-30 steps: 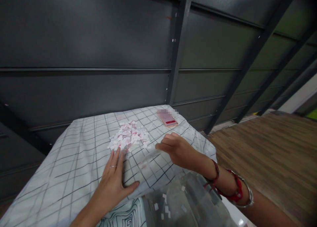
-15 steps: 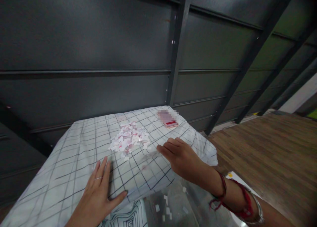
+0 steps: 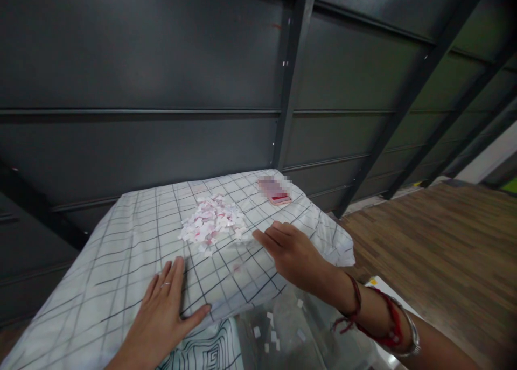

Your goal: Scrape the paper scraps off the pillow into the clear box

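A loose heap of small torn paper pieces [image 3: 214, 219], white with touches of pink, lies on the checked cloth [image 3: 141, 241]. My left hand [image 3: 161, 311] rests flat on the cloth at the near left, fingers stretched and thumb spread, holding nothing. To the right of the heap, my right hand [image 3: 288, 251] hovers low over the cloth with its fingers curled and pressed together. A faint see-through patch shows by its fingertips, but what the fingers hold, if anything, I cannot make out.
A phone-like pink item [image 3: 278, 196], partly blurred out, lies toward the cloth's far right corner. Below my hands is a grey translucent container [image 3: 291, 332] with several paper bits. Patterned fabric [image 3: 210, 351] lies beside it. Dark panels [image 3: 141, 149] stand behind; wooden floor [image 3: 436, 224] is right.
My right hand has shifted slightly left and up toward the paper heap, its fingers still curled. My left hand stays flat on the cloth. The view has tilted a little.
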Tool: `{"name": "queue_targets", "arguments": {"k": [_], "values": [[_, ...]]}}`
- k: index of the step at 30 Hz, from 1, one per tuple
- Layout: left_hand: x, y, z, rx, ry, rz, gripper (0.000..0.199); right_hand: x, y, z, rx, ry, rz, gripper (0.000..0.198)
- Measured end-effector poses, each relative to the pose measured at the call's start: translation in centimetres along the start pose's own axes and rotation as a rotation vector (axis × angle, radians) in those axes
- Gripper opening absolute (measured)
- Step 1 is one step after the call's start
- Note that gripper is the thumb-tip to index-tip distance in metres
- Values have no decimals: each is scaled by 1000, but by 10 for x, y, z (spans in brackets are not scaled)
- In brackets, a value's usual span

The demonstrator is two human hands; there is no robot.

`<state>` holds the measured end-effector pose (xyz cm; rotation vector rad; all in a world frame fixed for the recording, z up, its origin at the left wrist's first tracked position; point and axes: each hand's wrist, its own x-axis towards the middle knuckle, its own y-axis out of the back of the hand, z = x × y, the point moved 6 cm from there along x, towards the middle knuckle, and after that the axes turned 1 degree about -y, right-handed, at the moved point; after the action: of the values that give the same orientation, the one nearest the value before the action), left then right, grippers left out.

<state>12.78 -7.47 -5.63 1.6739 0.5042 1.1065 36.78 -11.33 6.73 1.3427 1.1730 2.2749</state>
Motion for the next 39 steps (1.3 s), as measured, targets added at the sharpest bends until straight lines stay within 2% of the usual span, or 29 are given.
{"name": "queue_targets", "arguments": {"k": [3, 6, 10, 13, 20, 26, 32, 39], "values": [[-1, -2, 0, 12, 4, -14, 100, -1, -7, 3, -14, -5, -26, 31], [-1, -1, 1, 29, -10, -1, 102, 2, -10, -7, 15, 27, -57, 26], [-1, 0, 3, 45, -35, 20, 100, 7, -1, -25, 101, 86, -73, 19], [-1, -2, 1, 28, -23, 5, 97, 9, 6, -27, 120, 104, -20, 19], [-13, -3, -12, 25, -9, -49, 86, -5, 13, -12, -166, -46, 2, 28], [-33, 8, -21, 79, -15, -33, 88, -1, 23, -46, -133, -27, -16, 31], [-43, 15, -27, 98, -10, -54, 91, 17, 32, -79, 34, 17, 36, 25], [-49, 9, -36, 70, -47, -118, 100, 16, 46, -96, 193, 105, 33, 24]]}}
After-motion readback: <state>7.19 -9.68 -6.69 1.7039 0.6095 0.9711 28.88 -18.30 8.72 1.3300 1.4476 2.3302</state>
